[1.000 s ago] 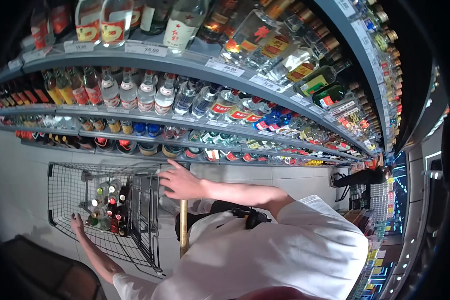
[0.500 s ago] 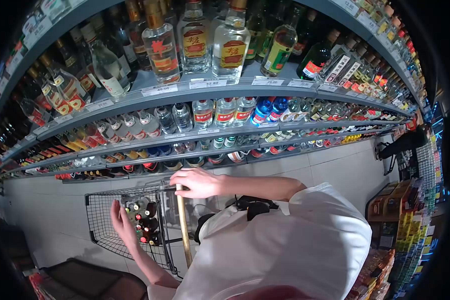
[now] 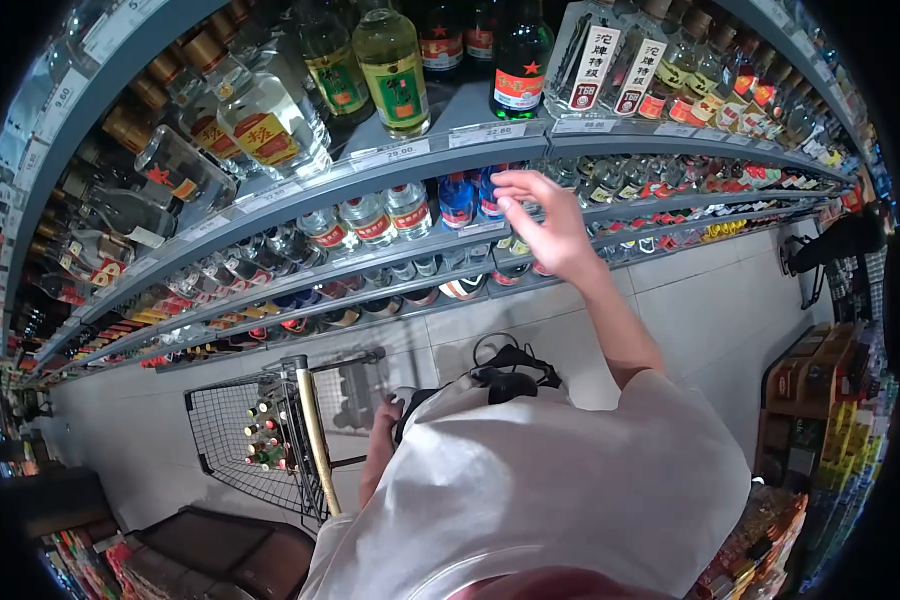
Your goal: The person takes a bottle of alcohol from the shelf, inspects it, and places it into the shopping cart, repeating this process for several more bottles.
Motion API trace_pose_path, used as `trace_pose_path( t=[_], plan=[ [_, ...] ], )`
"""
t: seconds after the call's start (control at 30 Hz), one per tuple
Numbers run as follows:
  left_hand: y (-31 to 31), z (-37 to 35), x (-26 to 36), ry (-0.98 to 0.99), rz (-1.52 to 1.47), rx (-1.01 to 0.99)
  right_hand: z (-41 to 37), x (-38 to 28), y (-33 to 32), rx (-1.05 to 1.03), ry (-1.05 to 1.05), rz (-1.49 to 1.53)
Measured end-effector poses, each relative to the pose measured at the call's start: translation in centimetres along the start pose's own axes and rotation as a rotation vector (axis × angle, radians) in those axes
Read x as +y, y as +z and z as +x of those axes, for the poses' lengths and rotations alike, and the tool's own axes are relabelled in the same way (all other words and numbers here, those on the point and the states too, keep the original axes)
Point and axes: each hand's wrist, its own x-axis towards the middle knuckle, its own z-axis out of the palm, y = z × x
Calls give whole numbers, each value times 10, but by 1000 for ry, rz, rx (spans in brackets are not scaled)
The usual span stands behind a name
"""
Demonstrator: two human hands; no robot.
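Glass stands close on every side of the right hand (image 3: 545, 225), which is raised to the grey metal shelving (image 3: 300, 190) with its fingers spread and lightly curled, holding nothing. Just beyond its fingertips, to their left, two small blue bottles with red labels (image 3: 457, 200) stand shoulder to shoulder. Farther that way runs a row of clear glass bottles with red-and-white labels (image 3: 385, 212).

Because the blue bottles are packed so tightly, a finger pushed between them could tip a neighbour. A careless wrist could also drag one over the shelf lip. Pale floor tiles (image 3: 710, 320) lie well below the hand, so a dropped bottle would likely shatter.

The left hand (image 3: 382, 425) hangs low against the loose white shirt (image 3: 550, 480), near the black wire shopping cart (image 3: 220, 440) and its tan handle bar (image 3: 315, 440). The shirt hides part of that hand, so I cannot tell whether it grips anything. If it holds nothing, the cart could roll, and the small upright bottles (image 3: 265, 440) inside it could knock together.
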Motion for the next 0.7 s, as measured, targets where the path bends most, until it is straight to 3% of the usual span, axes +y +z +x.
trace_pose_path(
  t=[0.07, 0.1, 0.27, 0.43, 0.5, 0.53, 0.6, 0.63, 0.7],
  plan=[
    [23, -58, -63, 638, -328, 17, 11, -9, -35, 98, -155, 23],
    [25, -56, -49, 647, -327, 17, 14, -13, -52, 135, -193, 18],
    [25, -37, 23, -105, -40, 21, 46, -18, -122, 408, -356, -60],
    [21, -28, 35, -54, -61, 30, 101, -36, -157, 477, -455, -176],
    [25, -16, 36, -29, -68, 34, 118, -54, -154, 449, -205, -110],
    [29, -12, 37, -19, -72, 33, 124, -65, -156, 449, -205, -106],
    [37, -1, 37, 3, -82, 28, 136, -80, -161, 467, -226, -419],
    [40, 2, 36, 13, -85, 24, 149, -59, -164, 516, -357, -555],
    [45, 9, 33, 35, -101, 6, 155, -71, -161, 421, -269, -479]
  ],
)
